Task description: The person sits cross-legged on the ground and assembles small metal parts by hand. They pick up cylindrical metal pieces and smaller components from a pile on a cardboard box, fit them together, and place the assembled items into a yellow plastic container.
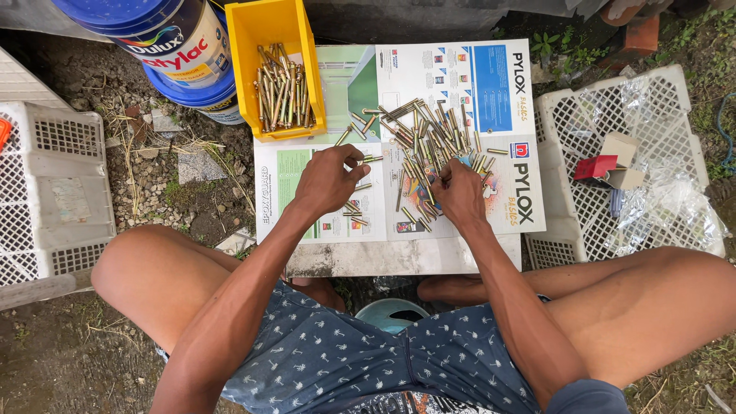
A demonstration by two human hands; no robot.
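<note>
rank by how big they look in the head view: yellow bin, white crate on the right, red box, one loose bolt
1. white crate
2. yellow bin
3. red box
4. loose bolt

The crate and the bin lie at a similar distance from the camera, so the order looks safe.

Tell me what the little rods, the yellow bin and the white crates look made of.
Rods: metal, likely brass-plated, golden and shiny. Yellow bin: moulded plastic, smooth and glossy with a uniform colour. White crates: plastic, with a moulded lattice and a dull finish.
</note>
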